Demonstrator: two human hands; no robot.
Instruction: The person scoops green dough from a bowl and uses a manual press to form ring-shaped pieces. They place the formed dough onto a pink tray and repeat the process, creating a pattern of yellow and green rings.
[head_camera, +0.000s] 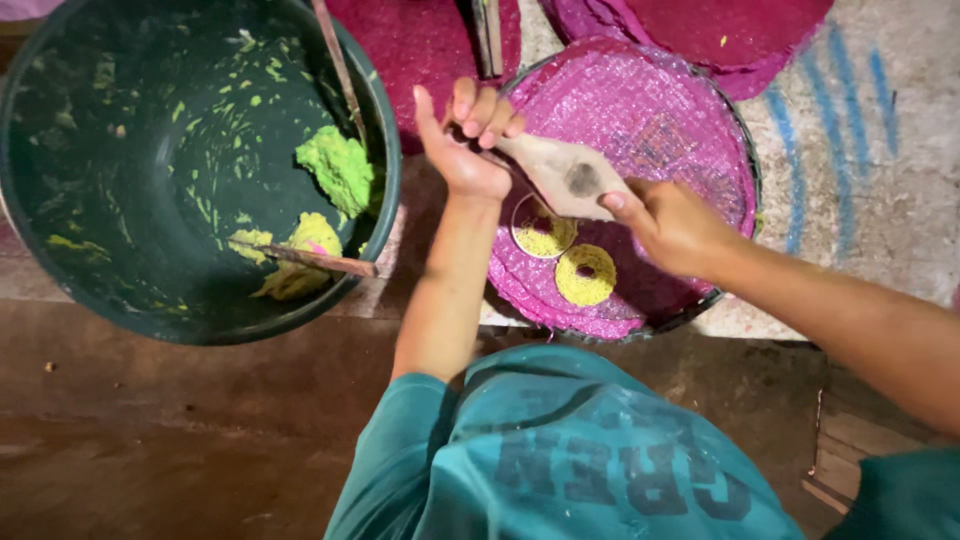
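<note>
My left hand (468, 140) grips the narrow end of a flat wooden paddle (568, 176) held over a round pink mesh tray (650, 110). My right hand (672, 222) holds the paddle's wide end. Under the paddle a thin ring mould (545, 232) lies on the mesh, filled with yellow-green paste. Beside it sits a formed yellow paste ring (586, 275) with a hole in its middle. A big dark green tub (130, 170) to the left holds lumps of green-yellow paste (338, 168).
Two wooden sticks (318, 258) rest in the tub. More pink mesh rounds (720, 30) lie stacked at the top. A grey mat with blue stripes (850, 150) is at the right. My teal shirt (570, 450) fills the bottom, over a brown floor (180, 440).
</note>
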